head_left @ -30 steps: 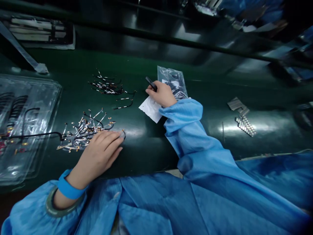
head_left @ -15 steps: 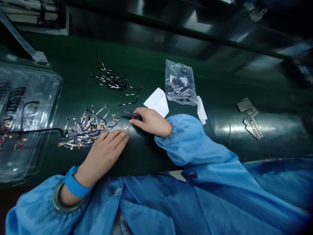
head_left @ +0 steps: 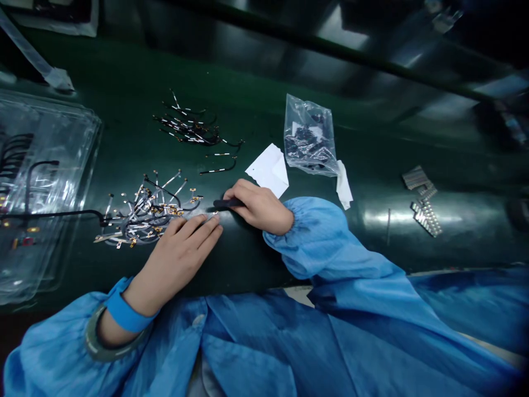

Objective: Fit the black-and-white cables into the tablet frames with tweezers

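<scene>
My right hand [head_left: 261, 205] is closed around black tweezers [head_left: 228, 203], whose blurred tips point left toward my left fingertips. My left hand [head_left: 185, 251] lies palm down on the table with its fingers stretched out, covering the right edge of a tangled pile of small grey and black cables [head_left: 144, 218] with gold ends. A tiny gold-coloured end [head_left: 215, 213] shows at the left fingertips; what lies under those fingers is hidden. Farther back are a heap of thin black cables with white marks [head_left: 190, 128] and a loose black cable [head_left: 219, 169].
Clear plastic trays [head_left: 88, 132] holding black cables stand at the left. White paper [head_left: 269, 168], a clear bag of dark parts [head_left: 311, 146] and a white strip [head_left: 344, 184] lie beyond my right hand. Metallic strips [head_left: 425, 215] rest far right. A dark ledge runs along the back.
The tweezers have turned, and their tips are now lower and closer to my left fingertips. My left hand stays over the pile's edge. The whole view has shifted slightly.
</scene>
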The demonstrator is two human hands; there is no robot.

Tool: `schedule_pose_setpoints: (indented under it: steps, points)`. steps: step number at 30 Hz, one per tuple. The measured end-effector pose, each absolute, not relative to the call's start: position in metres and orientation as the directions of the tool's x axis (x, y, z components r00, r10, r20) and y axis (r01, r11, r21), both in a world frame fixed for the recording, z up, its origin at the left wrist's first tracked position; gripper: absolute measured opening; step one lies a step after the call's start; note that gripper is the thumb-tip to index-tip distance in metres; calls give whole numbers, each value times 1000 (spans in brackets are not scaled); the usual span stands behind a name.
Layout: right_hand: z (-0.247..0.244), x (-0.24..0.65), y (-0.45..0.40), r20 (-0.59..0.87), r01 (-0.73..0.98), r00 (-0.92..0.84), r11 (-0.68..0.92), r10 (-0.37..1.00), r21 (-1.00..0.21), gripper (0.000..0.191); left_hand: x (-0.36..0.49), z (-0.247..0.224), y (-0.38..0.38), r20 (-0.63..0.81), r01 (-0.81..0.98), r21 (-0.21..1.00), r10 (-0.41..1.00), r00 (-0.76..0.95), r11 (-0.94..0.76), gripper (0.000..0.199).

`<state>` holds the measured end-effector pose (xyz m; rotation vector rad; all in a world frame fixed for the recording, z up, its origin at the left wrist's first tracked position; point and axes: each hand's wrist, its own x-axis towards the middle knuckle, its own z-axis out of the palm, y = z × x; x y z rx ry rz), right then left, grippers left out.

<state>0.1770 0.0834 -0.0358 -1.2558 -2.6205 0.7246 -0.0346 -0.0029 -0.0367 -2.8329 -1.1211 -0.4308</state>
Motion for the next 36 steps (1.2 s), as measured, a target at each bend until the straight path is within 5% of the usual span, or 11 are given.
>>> schedule_pose_setpoints:
  steps: [5,14,23,26,29,32,36]
  points:
    - [-45,173,84,78,497,-789,707,610,-503,23,-35,-36,-3,299,681,39,658,691,-732,39]
    - [-55,183,86,346,342,-800,847,490,-408,25,-37,-36,-3,283,663,32,643,712,-748,35]
    - [-53,193,68,207,407,-861,874,464,-267,37,-36,-36,-3,302,659,36,637,709,-751,36]
    - [-45,195,81,161,412,-843,809,513,-419,35,-36,-35,-2,306,658,34,634,710,-753,38]
    - [-39,203,118,241,556,-631,647,737,-522,29,-36,-34,0,308,649,32,626,717,-760,40]
    - [-41,211,164,282,778,-275,385,919,-497,21,-37,-34,1,337,638,21,607,720,-769,39]
    - [-55,210,203,195,881,-148,219,970,-418,13,-39,-34,1,336,636,7,601,725,-772,39]
